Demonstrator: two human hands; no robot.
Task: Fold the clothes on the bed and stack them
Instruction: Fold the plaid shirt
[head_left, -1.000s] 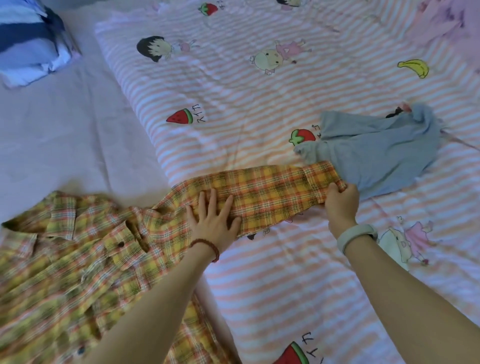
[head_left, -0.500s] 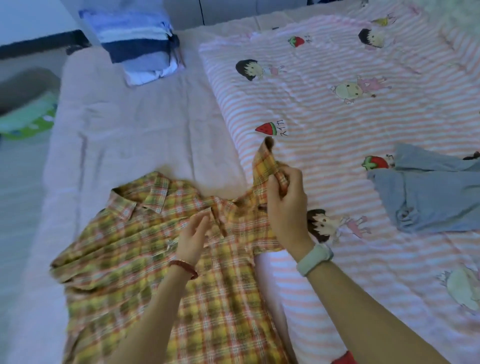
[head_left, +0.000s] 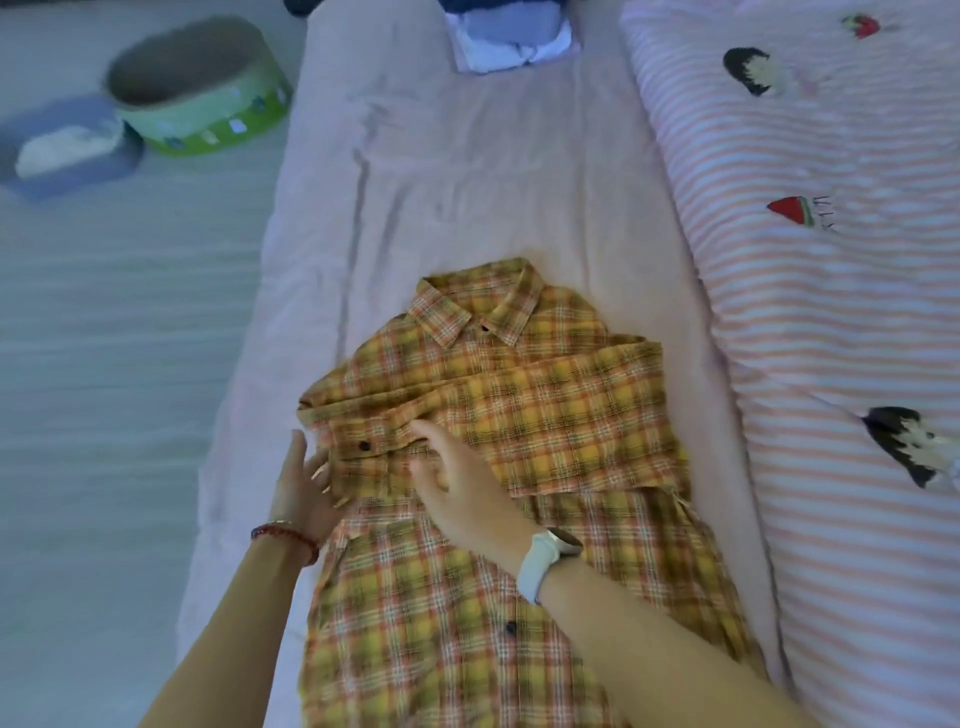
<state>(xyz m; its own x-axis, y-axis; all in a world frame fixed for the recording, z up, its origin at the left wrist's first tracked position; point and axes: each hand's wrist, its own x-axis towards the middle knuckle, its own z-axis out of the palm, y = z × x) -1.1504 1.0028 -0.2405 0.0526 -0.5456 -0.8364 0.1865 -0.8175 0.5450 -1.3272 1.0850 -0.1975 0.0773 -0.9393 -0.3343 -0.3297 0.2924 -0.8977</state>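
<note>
A yellow and orange plaid shirt (head_left: 545, 426) lies front up on the pale pink sheet (head_left: 493, 182), collar toward the far end. Its right sleeve is folded across the chest, the cuff with a dark button reaching the shirt's left edge. My left hand (head_left: 306, 483) lies open at that left edge, fingers just under the cuff. My right hand (head_left: 457, 493) rests on the folded sleeve near the cuff, fingers spread, holding nothing. A stack of folded blue and white clothes (head_left: 511, 41) sits at the far end of the bed.
A pink striped quilt (head_left: 831, 312) with cartoon prints covers the right side of the bed. On the floor at the left stand a round green bin (head_left: 208, 119) and a grey container (head_left: 67, 150).
The right sleeve, stretched out to the right before, has been carried over and laid across the chest. My right hand has let it go. The view has swung left; the grey garment is out of sight.
</note>
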